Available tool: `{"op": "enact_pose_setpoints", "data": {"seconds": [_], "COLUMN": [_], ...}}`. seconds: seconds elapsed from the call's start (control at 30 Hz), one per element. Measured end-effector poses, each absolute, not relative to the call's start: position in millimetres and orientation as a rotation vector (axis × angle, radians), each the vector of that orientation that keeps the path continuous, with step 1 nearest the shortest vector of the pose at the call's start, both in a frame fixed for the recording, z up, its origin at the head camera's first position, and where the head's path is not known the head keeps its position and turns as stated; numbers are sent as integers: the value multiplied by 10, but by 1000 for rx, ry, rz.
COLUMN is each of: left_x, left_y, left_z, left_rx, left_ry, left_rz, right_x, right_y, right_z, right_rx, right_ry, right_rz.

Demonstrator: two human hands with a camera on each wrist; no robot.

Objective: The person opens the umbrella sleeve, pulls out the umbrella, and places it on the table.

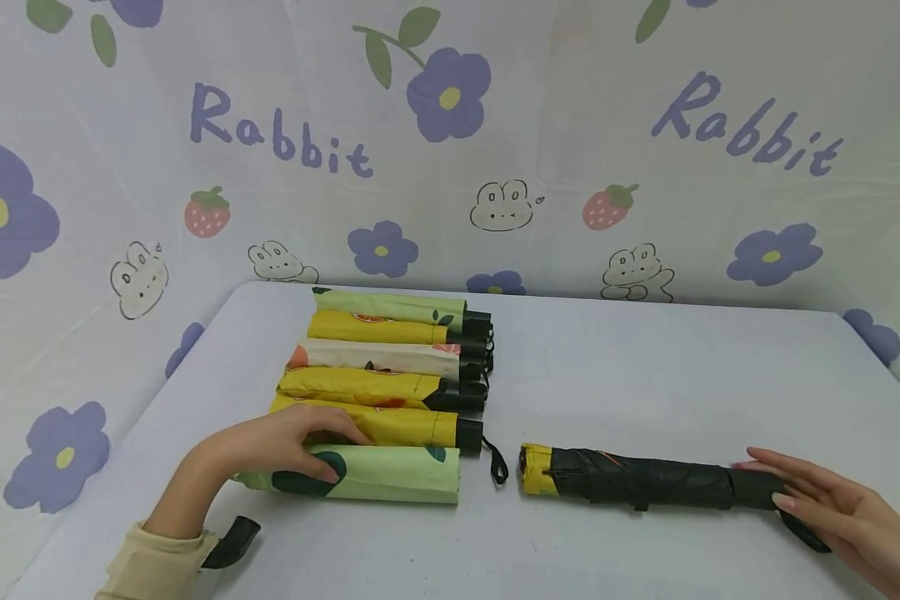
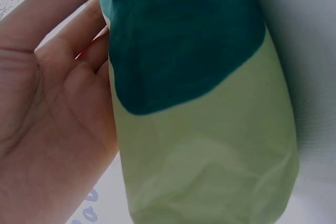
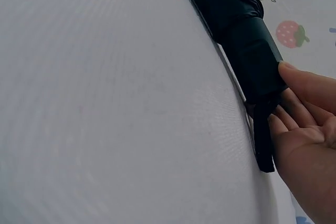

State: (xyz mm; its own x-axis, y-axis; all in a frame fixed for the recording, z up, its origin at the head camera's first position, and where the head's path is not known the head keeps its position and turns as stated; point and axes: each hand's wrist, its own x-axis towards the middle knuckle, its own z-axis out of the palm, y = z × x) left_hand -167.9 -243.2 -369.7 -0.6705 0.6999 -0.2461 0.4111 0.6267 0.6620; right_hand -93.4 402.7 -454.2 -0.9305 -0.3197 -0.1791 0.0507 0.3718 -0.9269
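My left hand [image 1: 285, 442] grips the near, left part of a light green umbrella with dark green leaves [image 1: 405, 475], thumb on its front side and fingers behind. Close up in the left wrist view the green cloth [image 2: 210, 140] lies against the palm [image 2: 63, 108]. On the right, my right hand [image 1: 840, 508] pinches the handle end of a folded black umbrella with a yellow tip [image 1: 652, 479]. The right wrist view shows the thumb of the right hand [image 3: 310, 114] on the black handle [image 3: 254, 61], its strap [image 3: 264, 140] hanging beside the fingers.
Behind the green umbrella several folded umbrellas lie in a row: yellow [image 1: 412, 427], yellow [image 1: 360, 386], cream [image 1: 390, 357], yellow [image 1: 382, 329] and green [image 1: 390, 306]. A black curved piece [image 1: 231, 543] is by the left sleeve. A patterned cloth [image 1: 555, 108] hangs behind the white table [image 1: 645, 375].
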Motion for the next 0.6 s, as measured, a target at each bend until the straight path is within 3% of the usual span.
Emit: {"op": "enact_pose_setpoints", "data": {"seconds": [0.6], "left_x": [-1690], "left_y": [-2445], "left_z": [-3723], "left_rx": [894], "left_ry": [2348], "left_rz": [800], "right_x": [-897], "right_y": [3918], "right_z": [-4410], "right_rx": [-122], "right_ry": [2407], "right_rz": [-1481]}}
